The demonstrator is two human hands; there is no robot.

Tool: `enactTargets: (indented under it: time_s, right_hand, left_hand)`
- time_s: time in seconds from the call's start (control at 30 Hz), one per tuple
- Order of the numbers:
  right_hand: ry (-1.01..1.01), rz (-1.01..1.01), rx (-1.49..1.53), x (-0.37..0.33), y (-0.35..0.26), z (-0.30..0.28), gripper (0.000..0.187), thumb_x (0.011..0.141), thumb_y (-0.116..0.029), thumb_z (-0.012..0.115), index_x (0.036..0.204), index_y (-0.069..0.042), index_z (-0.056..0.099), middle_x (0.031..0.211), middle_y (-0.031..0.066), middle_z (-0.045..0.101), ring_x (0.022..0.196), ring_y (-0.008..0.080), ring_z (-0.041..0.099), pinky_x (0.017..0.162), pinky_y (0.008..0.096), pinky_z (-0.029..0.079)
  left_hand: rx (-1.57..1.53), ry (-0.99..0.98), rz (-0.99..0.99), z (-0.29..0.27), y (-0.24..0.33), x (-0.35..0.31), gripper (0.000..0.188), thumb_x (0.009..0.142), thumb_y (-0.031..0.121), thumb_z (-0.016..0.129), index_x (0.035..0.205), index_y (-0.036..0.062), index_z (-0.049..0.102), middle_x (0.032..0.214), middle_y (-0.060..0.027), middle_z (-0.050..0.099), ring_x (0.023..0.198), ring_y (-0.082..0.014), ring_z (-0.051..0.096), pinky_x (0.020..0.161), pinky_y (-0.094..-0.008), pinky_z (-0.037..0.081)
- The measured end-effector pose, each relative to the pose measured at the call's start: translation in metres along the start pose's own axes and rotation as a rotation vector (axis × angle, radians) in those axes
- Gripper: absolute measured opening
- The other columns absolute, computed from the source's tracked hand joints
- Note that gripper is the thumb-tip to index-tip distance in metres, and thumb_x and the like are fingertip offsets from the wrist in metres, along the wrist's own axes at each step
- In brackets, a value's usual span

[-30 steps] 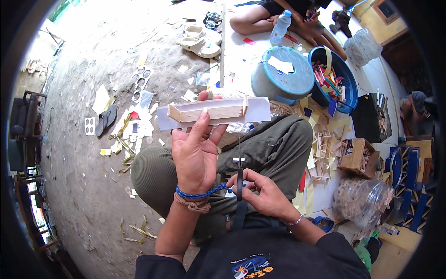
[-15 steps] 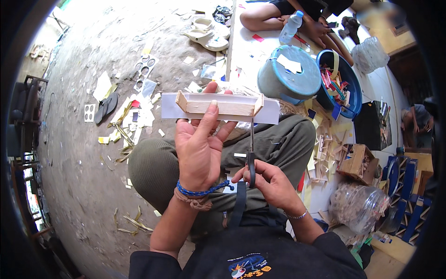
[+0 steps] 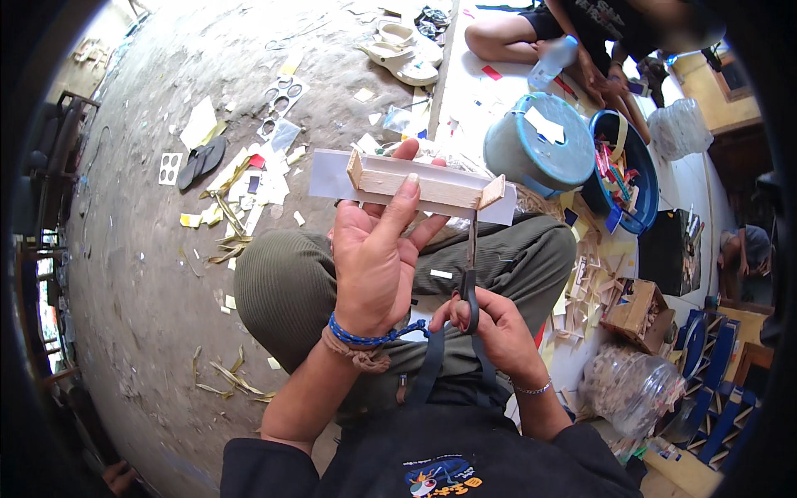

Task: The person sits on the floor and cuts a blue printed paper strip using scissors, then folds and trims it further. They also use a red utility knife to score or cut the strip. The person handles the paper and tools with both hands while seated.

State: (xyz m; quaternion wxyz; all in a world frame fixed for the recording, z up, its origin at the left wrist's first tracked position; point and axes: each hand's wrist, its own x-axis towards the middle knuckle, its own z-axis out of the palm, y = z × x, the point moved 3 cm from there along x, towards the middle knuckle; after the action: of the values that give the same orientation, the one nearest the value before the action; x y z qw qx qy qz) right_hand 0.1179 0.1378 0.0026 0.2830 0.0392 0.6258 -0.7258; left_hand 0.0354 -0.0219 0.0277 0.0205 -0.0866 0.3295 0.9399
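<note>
My left hand pinches a small pale wooden frame together with a strip of white paper. The thumb presses on the wood's long bar and the other fingers lie behind the paper. Short upright pieces stand at both ends of the bar, and the paper sticks out past each end. In my right hand is a pair of scissors with dark handles. Their blades point up to the paper's lower edge by the frame's right end; whether they bite into it I cannot tell.
Paper scraps and a dark sandal lie on the ground to the left. At the right are a blue-grey bucket, a blue tub, a cardboard box and wooden pieces. Another person sits at the far right.
The frame and paper have tilted, their right end now lower. Both hands and the scissors sit slightly further right in the picture, and the whole view has shifted too.
</note>
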Motion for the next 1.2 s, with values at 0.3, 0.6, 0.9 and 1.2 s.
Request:
enactTargets:
  time_s: [0.3,0.6,0.9,1.2]
  right_hand:
    - [-0.003,0.025,-0.002,0.001,-0.008,0.014,0.021,0.102,-0.016,0.048,0.083,-0.008,0.052,0.082,0.0021,0.058,0.09,0.0168,0.067,0.075,0.0255,0.042]
    - [-0.11,-0.064,0.073,-0.002,-0.003,0.015,0.03,0.111,-0.025,0.051,0.092,-0.002,0.058,0.091,0.0086,0.07,0.09,0.015,0.067,0.084,0.029,0.05]
    - [-0.282,0.06,0.483,-0.011,0.007,0.001,0.039,0.109,-0.035,0.053,0.081,-0.008,0.051,0.077,0.0052,0.061,0.08,0.0172,0.065,0.079,0.03,0.048]
    - [0.082,-0.207,0.169,-0.003,0.025,0.005,0.017,0.103,-0.02,0.065,0.109,-0.006,0.056,0.128,0.0155,0.061,0.095,0.0141,0.058,0.083,0.0288,0.048]
  left_hand:
    - [-0.008,0.02,0.034,-0.008,0.008,-0.005,0.041,0.106,0.005,0.055,0.145,0.0006,0.042,0.156,-0.0119,0.048,0.134,-0.0281,0.058,0.102,-0.0454,0.06]
    - [0.012,0.012,0.024,-0.01,0.011,-0.007,0.04,0.107,0.005,0.052,0.145,0.0028,0.038,0.156,-0.0129,0.047,0.14,-0.0321,0.052,0.105,-0.0511,0.059]
    - [0.043,0.133,0.087,-0.015,0.017,-0.01,0.038,0.104,0.007,0.059,0.139,0.0059,0.044,0.146,-0.015,0.055,0.131,-0.0304,0.059,0.1,-0.0499,0.06]
    - [-0.075,0.127,0.113,-0.023,0.017,-0.008,0.024,0.103,0.012,0.063,0.126,0.0106,0.056,0.12,-0.0059,0.066,0.114,-0.018,0.066,0.099,-0.0478,0.059]
